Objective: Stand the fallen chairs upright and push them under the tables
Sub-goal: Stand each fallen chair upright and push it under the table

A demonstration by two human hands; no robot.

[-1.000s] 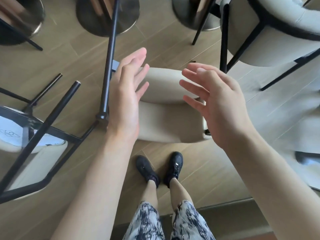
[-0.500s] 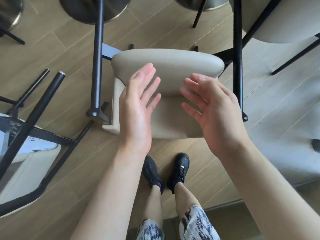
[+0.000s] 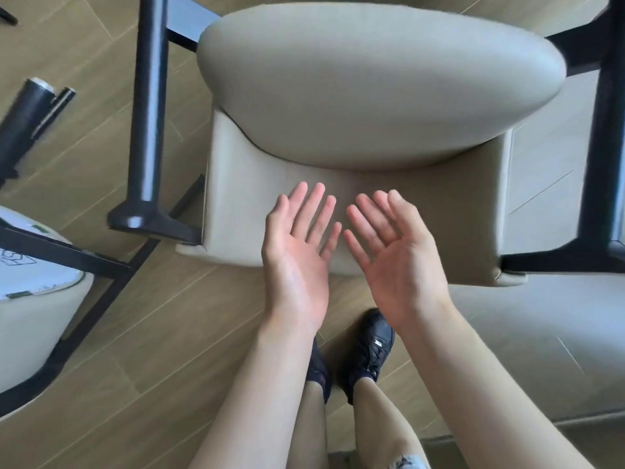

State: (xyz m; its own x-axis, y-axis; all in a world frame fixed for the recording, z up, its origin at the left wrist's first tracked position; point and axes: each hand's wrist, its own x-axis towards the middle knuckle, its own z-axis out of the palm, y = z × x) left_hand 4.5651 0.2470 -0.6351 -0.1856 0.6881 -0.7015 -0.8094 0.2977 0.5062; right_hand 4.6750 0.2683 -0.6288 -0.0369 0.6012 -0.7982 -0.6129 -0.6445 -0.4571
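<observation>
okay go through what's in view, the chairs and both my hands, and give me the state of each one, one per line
beige chair: fallen, lying on the floor, ungripped
second chair: on the left, also tipped over, legs in the air
left hand: open, palm up, holding nothing
right hand: open, palm up, holding nothing

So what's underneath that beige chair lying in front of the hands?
Under the beige chair is wood-look floor, showing all round it. The floor directly beneath is hidden by the chair and the open hands.
</observation>
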